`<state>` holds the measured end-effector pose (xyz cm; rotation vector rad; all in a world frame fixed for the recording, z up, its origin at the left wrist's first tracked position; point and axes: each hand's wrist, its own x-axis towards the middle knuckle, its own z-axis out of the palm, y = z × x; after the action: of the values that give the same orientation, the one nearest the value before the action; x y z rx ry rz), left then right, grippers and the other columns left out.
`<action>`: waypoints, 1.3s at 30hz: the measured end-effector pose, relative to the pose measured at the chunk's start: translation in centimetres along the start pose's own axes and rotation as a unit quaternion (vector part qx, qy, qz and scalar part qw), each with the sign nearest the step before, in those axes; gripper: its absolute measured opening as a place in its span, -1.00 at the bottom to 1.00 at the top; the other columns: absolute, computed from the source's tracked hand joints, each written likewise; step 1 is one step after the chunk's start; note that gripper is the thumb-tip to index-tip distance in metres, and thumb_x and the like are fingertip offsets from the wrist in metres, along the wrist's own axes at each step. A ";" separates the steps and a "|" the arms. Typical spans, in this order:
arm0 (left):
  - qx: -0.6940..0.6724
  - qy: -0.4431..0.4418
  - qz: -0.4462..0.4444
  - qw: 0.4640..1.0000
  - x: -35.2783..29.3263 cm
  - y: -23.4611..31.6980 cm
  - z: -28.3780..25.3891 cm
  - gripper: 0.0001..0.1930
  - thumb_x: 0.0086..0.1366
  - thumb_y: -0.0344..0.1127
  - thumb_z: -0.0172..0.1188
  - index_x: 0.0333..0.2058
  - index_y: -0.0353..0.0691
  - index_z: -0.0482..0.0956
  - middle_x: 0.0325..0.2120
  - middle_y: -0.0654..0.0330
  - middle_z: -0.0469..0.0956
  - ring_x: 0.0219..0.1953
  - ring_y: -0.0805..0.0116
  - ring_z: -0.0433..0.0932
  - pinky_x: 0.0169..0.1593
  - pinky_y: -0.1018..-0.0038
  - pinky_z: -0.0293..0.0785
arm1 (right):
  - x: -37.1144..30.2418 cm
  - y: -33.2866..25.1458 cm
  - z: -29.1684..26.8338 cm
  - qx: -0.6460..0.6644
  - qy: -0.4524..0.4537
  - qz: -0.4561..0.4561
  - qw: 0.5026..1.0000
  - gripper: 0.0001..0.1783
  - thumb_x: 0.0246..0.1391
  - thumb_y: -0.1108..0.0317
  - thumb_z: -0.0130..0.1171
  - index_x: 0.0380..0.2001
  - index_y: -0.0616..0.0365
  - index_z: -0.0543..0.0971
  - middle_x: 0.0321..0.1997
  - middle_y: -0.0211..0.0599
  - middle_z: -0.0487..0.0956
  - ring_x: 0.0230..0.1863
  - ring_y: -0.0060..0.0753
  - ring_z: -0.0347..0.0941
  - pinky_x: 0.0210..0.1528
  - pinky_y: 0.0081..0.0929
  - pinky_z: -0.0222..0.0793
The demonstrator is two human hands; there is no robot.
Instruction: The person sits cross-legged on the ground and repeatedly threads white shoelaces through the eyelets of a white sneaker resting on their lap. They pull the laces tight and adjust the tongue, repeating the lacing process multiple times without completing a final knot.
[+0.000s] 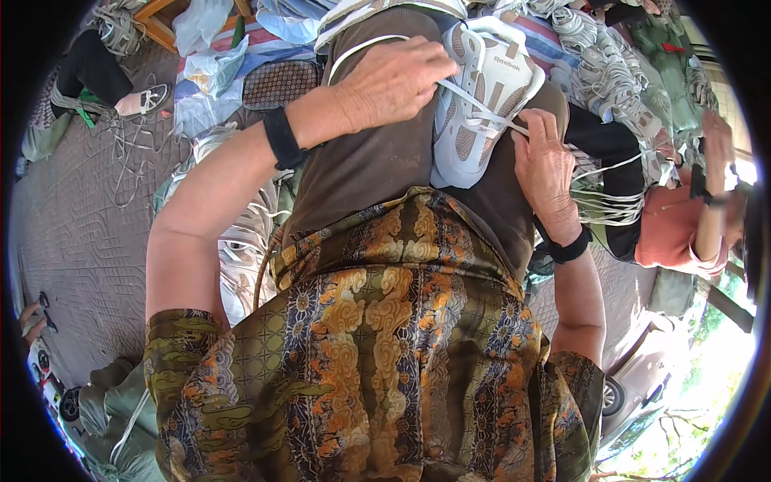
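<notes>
A white and beige sneaker [464, 149] rests on my brown-trousered thighs, its toe toward my belly and its tongue standing up at the far end. A white shoelace [475, 103] runs through its eyelets. My left hand [393, 84], at the left of the shoe, pinches one stretch of the lace, and a loop of lace arches over its back. Right of the toe, my right hand [546, 165] is closed on another stretch of the lace, drawn out from the shoe. Both wrists wear black bands.
Heaps of white sneakers [614, 76] lie at the far right, and a patterned brown pouch [281, 84] at the far left. Bundled white laces [602, 205] hang right of my knee. A person in a pink top [679, 225] sits at the right; another's leg [92, 68] shows at the left.
</notes>
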<state>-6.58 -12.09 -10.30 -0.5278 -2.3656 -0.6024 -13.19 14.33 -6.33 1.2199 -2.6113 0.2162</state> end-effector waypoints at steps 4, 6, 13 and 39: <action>0.069 -0.045 0.052 0.995 0.2 0.5 0.3 -0.68 0.05 -0.45 0.13 -0.15 -0.16 0.49 -0.39 0.15 0.46 -0.30 0.12 0.49 -0.21 0.28 0.49 | -0.4 0.2 0.9 -0.054 -0.042 -0.002 0.998 -0.71 0.05 0.40 0.18 -0.13 0.08 0.44 -0.28 -0.30 0.50 -0.29 -0.15 0.54 -0.38 -0.24 0.46; 0.072 -0.051 0.057 0.994 0.4 0.6 0.6 -0.69 0.04 -0.45 0.14 -0.17 -0.17 0.49 -0.42 0.16 0.44 -0.32 0.13 0.48 -0.23 0.28 0.49 | 0.0 0.6 1.5 -0.076 -0.043 -0.025 0.996 -0.76 0.06 0.40 0.17 -0.17 0.08 0.45 -0.34 -0.28 0.48 -0.31 -0.16 0.53 -0.39 -0.25 0.46; 0.105 -0.138 0.049 0.984 1.2 0.0 0.4 -0.85 0.07 -0.45 0.20 -0.33 -0.25 0.54 -0.36 0.21 0.51 -0.17 0.28 0.47 -0.12 0.39 0.48 | 1.6 3.3 1.1 -0.106 0.027 -0.070 0.991 -0.86 0.04 0.47 0.07 -0.27 0.13 0.47 -0.43 -0.27 0.48 -0.36 -0.19 0.51 -0.40 -0.31 0.45; -0.263 -0.237 -0.462 0.813 3.4 3.8 2.2 -0.73 0.12 -0.23 0.19 -0.64 -0.29 0.56 -0.75 0.16 0.54 -0.73 0.41 0.54 -0.56 0.47 0.52 | 0.5 2.0 -1.7 0.003 -0.017 -0.066 0.998 -0.91 0.08 0.44 0.11 -0.32 0.17 0.48 -0.42 -0.15 0.53 -0.32 -0.05 0.51 -0.32 -0.22 0.42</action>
<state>-8.12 -7.05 -8.49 0.3901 -2.8420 -1.7683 -14.78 15.70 -4.66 1.4025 -2.5475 0.1802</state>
